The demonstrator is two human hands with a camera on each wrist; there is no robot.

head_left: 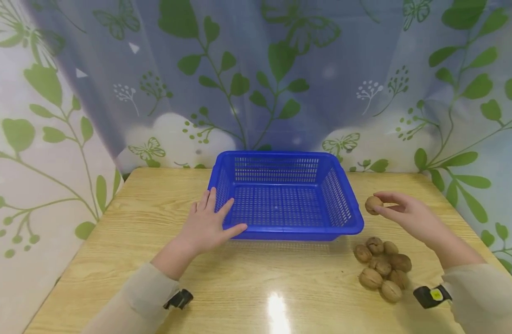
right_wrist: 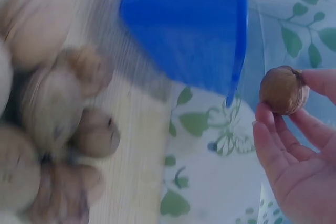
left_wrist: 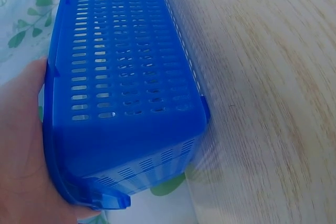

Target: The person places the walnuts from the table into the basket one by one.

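A blue plastic basket (head_left: 281,230) with slotted walls stands on the table, and nothing lies inside it. My left hand (head_left: 208,225) rests on its front left corner, fingers spread over the rim; in the left wrist view the hand lies along the rim of the basket (left_wrist: 126,140). To the right of the basket, my right hand (head_left: 410,215) pinches a walnut (head_left: 373,205) between thumb and fingers, above the tabletop. The right wrist view shows this walnut (right_wrist: 282,90) at the fingertips. Below that hand lies a pile of several walnuts (head_left: 381,265).
The light wooden table (head_left: 256,278) ends at the back against a blue and white curtain (head_left: 247,93) printed with green leaves and butterflies. More of this cloth hangs at both sides. A dark strap (head_left: 431,295) shows on the right wrist.
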